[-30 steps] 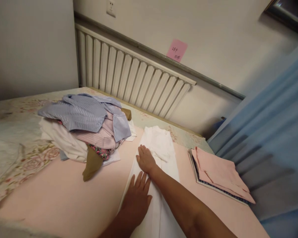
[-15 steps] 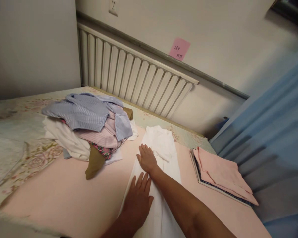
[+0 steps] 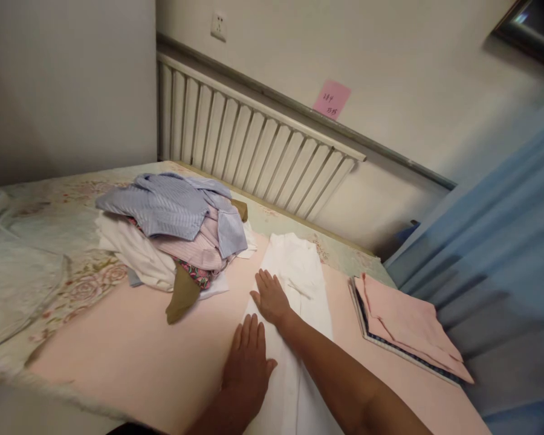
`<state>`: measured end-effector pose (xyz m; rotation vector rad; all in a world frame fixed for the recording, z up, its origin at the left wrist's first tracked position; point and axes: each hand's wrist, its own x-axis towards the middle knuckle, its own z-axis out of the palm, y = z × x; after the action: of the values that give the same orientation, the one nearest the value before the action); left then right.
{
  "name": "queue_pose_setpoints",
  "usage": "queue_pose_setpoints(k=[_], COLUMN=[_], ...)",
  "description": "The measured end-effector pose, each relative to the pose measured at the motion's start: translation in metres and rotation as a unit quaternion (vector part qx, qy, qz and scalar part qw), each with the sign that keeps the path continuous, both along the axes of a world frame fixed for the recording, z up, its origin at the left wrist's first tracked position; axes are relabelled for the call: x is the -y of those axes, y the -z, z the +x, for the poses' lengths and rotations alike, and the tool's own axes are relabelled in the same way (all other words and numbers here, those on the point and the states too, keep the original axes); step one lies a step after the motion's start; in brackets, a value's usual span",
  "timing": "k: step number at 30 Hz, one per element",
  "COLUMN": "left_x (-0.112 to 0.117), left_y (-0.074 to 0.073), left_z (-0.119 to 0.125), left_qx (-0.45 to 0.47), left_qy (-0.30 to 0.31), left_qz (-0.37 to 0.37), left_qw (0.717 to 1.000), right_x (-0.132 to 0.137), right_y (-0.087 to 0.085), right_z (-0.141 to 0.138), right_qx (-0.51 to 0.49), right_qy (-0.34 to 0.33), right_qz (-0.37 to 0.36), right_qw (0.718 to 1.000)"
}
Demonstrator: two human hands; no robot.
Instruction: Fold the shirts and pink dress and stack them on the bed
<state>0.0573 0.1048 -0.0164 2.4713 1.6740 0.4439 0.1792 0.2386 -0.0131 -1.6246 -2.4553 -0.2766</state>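
A white garment [image 3: 299,272] lies stretched out in a long strip on the pink sheet [image 3: 131,356] of a bed. My right hand [image 3: 271,298] rests flat on its left edge, fingers stretched out and pointing away from me. Just nearer to me, my left hand [image 3: 248,361] lies flat on the same edge, fingers together and extended. Neither hand holds anything.
A pile of unfolded clothes [image 3: 176,232], a blue striped shirt on top, sits to the left. A folded pink cloth [image 3: 403,323] lies to the right on a patterned one. Behind the bed stand a white radiator [image 3: 254,145] and a wall; a blue curtain [image 3: 503,241] hangs at right.
The view has drifted left and slightly down. Both hands stay flat on the white garment; the left one has slid slightly nearer to me along the edge.
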Motion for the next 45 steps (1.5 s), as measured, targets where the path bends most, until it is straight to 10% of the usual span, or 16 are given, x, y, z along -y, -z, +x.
queue_pose_setpoints(k=[15,45], left_x=[-0.069,-0.074], left_y=[-0.041,-0.036], left_z=[-0.084,-0.079], left_qx=[0.316,0.339], left_qy=[-0.17,-0.124], left_qz=[-0.065,-0.102], left_qw=[0.931,0.927], right_x=[0.057,0.162], right_y=[-0.013,-0.033], right_z=[-0.017,-0.054], right_qx=[-0.011,-0.005], right_qy=[-0.076,-0.14], right_qz=[-0.015,-0.098], right_qw=[0.997,0.985])
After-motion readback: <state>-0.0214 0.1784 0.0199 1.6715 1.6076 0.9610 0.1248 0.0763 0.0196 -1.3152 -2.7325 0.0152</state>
